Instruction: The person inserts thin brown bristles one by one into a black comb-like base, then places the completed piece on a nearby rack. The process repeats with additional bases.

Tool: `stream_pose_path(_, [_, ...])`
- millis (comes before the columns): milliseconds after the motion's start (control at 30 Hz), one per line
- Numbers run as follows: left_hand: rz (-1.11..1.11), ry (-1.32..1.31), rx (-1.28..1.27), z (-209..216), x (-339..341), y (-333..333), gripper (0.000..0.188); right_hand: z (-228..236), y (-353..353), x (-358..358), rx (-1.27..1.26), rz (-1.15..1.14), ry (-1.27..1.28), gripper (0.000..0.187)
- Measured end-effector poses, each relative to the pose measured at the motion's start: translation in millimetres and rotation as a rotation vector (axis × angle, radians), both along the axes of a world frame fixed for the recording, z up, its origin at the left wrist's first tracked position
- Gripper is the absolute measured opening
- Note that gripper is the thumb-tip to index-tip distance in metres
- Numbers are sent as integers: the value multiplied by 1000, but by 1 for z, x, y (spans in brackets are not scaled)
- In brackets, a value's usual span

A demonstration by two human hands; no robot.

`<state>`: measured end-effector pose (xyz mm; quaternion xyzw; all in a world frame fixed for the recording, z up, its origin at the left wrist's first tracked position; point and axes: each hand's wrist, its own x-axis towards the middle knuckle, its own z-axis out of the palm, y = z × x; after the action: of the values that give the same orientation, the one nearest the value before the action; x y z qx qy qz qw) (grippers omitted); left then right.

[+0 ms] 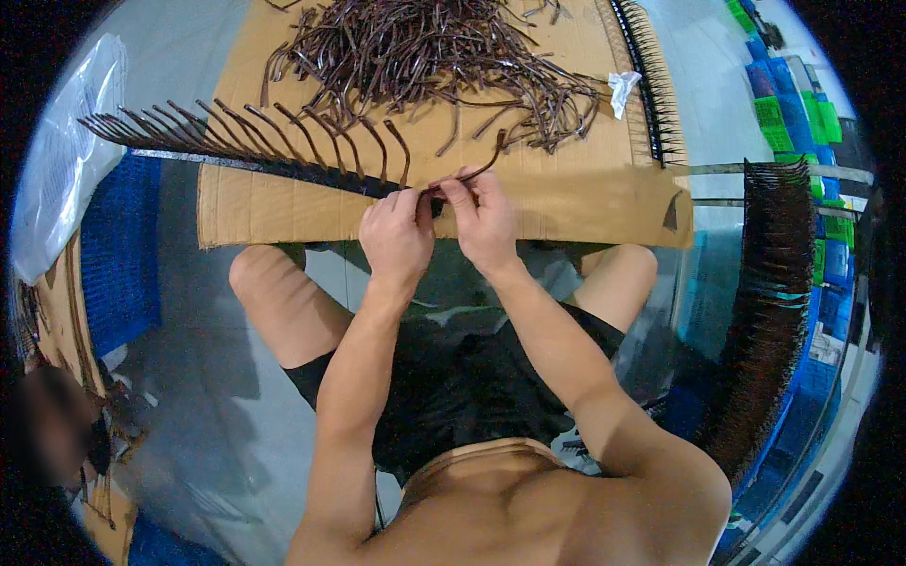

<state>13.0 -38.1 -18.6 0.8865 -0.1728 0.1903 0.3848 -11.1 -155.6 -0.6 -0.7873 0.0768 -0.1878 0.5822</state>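
My left hand [393, 231] is closed round the near end of a long black bar [326, 175], which reaches away to the left. Along the bar stands a row of thin, dark brown curved pieces [347, 146], shaped like glasses temples. Between the thumb and fingers of my right hand [485, 219] is one more curved brown piece [496, 151], its bent end pointing up. Both hands meet at the bar's end, and the fingers hide where piece and bar touch. Beyond them lies a big loose pile of the same brown pieces [406, 57].
Cardboard [585, 203] covers the work surface. On its right edge lies a black toothed strip [651, 94], near a crumpled white scrap [623, 92]. Filled racks [779, 245] hang on rails at the right. A clear plastic bag [71, 160] is at the far left; a person [57, 424] is below it.
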Motion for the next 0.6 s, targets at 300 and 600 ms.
stream_pose_path(300, [48, 14, -4, -5, 0, 4, 9, 51, -15, 25, -329, 359, 201, 25])
stream_pose_path(600, [25, 44, 6, -10, -1, 8, 8, 40, -20, 19, -579, 458, 83, 20])
